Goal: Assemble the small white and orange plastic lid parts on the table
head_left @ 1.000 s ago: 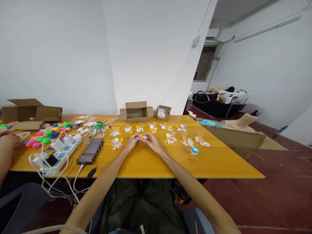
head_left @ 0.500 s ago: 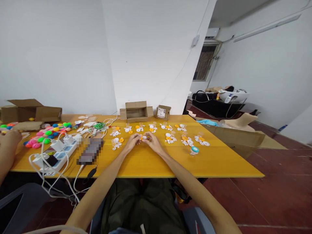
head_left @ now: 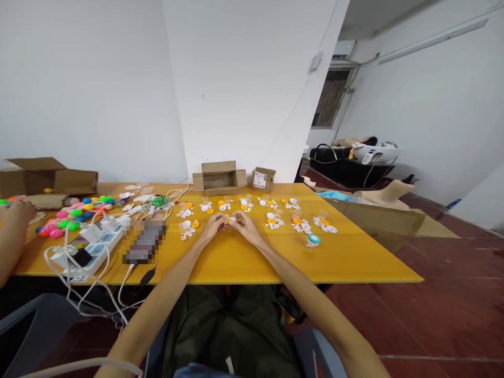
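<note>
My left hand (head_left: 213, 227) and my right hand (head_left: 246, 227) meet over the middle of the table, fingers closed on small orange and white plastic parts (head_left: 228, 221) between them. Fingertips hide most of these parts, so I cannot tell how they fit together. Around the hands lie several small groups of white toothed wheels, orange discs and clear plastic cups, such as the white wheels (head_left: 186, 236) and orange disc (head_left: 195, 224) on the left. A clear cup with a teal-rimmed lid (head_left: 313, 239) stands to the right, apart from both hands.
Two open cardboard boxes (head_left: 219, 191) (head_left: 263, 180) stand at the table's back edge. Left are a phone (head_left: 145, 242), a power strip (head_left: 98, 249) with loose white cables, and coloured balls (head_left: 81, 212). Another person's hand (head_left: 14, 223) reaches in at far left.
The view has shifted slightly. My hands stay together around the orange and white parts, with only small finger movement.
</note>
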`<state>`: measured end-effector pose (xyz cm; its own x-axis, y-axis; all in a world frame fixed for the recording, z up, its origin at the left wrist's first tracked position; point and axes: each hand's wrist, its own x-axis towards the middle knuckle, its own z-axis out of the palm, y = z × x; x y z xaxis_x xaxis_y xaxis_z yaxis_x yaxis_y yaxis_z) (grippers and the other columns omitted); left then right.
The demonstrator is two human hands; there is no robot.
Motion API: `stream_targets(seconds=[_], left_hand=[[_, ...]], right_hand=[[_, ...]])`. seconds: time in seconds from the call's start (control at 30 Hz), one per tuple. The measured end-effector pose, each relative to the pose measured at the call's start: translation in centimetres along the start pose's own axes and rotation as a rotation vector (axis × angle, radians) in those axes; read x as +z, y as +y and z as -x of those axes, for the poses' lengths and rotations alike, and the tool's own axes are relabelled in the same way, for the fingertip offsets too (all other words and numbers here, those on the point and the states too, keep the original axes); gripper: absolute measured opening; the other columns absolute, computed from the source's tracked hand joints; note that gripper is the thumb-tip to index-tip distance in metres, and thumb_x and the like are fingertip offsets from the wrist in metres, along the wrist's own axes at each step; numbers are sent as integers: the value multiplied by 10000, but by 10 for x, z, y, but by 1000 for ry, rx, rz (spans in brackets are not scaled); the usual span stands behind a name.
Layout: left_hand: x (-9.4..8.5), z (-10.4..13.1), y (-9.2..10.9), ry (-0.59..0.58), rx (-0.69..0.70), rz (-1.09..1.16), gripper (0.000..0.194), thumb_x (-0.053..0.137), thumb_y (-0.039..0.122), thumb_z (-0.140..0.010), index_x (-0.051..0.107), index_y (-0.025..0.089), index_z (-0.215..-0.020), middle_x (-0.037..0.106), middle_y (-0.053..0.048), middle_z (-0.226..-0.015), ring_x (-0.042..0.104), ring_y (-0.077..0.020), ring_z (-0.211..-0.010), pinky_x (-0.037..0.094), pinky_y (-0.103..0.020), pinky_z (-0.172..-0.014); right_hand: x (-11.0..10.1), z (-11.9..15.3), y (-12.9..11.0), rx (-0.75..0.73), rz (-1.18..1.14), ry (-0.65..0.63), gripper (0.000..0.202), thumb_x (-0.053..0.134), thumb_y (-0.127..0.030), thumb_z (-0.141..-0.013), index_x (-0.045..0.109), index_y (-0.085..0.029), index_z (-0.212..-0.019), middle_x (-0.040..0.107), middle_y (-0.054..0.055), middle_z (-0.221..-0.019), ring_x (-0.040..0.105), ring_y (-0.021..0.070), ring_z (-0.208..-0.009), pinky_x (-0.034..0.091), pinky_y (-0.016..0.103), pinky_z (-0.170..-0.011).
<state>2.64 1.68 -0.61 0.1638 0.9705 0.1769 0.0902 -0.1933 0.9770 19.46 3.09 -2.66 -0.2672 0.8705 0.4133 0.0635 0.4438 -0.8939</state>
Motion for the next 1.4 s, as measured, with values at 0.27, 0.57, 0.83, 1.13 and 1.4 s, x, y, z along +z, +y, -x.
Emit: stream_targets(seconds=[0.27, 0.57, 0.83, 1.13, 1.4], left_hand=[[1, 1, 2, 8, -8, 13, 317, 683, 483, -752, 558, 207, -659, 556, 34, -558, 555, -129, -556, 402, -244, -551], [-1, 0, 2, 62, -44, 104, 265, 666, 451, -735, 568, 207, -700, 581, 32, -565, 577, -129, -530, 420, -248, -544], [-7, -6, 1, 216, 6, 298, 260, 643, 434, -716, 502, 227, -786, 687, -16, -710, 673, -184, -681, 492, -298, -627], [-5, -5, 5, 247, 55, 340, 340, 772, 355, -635, 541, 222, -846, 692, -2, -792, 702, -189, -819, 487, -274, -686], [-3, -7, -2, 231, 36, 238, 398, 844, 294, -572, 597, 222, -875, 698, 5, -858, 679, -169, -848, 516, -282, -773]], right_hand=[[0, -2, 1, -23, 40, 0, 222, 692, -409, -760, 615, -238, -879, 681, 1, -863, 621, 167, -746, 514, 302, -710], [-2, 0, -6, -37, 53, 52, 251, 706, -390, -739, 642, -242, -931, 701, 14, -934, 622, 173, -751, 511, 303, -718], [-14, 0, -5, -90, 182, 237, 411, 574, -461, -873, 663, -248, -1212, 696, 68, -1057, 615, 210, -827, 527, 343, -778], [-37, -8, 10, -54, 911, 291, 410, 540, -267, -886, 608, -231, -1289, 700, 135, -1069, 620, 313, -1003, 470, 408, -860], [-38, -15, 15, -40, 1131, 120, 205, 569, -205, -884, 658, -235, -1066, 727, 139, -998, 606, 309, -995, 416, 415, -876]])
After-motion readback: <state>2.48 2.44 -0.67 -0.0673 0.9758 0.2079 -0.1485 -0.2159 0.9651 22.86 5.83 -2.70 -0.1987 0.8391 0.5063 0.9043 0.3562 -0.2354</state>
